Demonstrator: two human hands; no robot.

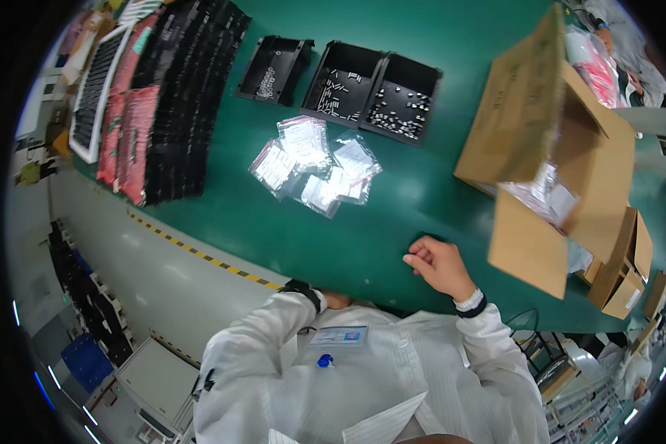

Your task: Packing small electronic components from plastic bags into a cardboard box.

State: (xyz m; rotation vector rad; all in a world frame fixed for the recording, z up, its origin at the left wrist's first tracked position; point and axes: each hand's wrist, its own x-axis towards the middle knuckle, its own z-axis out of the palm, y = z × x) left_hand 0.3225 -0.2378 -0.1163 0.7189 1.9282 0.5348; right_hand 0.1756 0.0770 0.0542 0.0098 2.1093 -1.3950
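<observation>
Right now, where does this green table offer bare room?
Bare tabletop lies between the zip bags and the large cardboard box, and in front of the bags, left of the right hand. Crowded: far middle, with three black bins; far left, with black stacks.

Clear plastic packets (317, 166), about five in number, with white paper slips inside and a red line along some edges, were laid flat in an overlapping cluster on the green tabletop (244, 222). Three black open-topped bins were placed just beyond. In the left bin (294, 53), set slightly apart, small shiny pieces were heaped at the near end; in the middle bin (351, 61), slim silvery pins were scattered; in the right bin (411, 74), set against it, short silvery pieces were spread. A brown cardboard box (512, 103), flaps open, was stood at right, with clear packets visible inside.
</observation>
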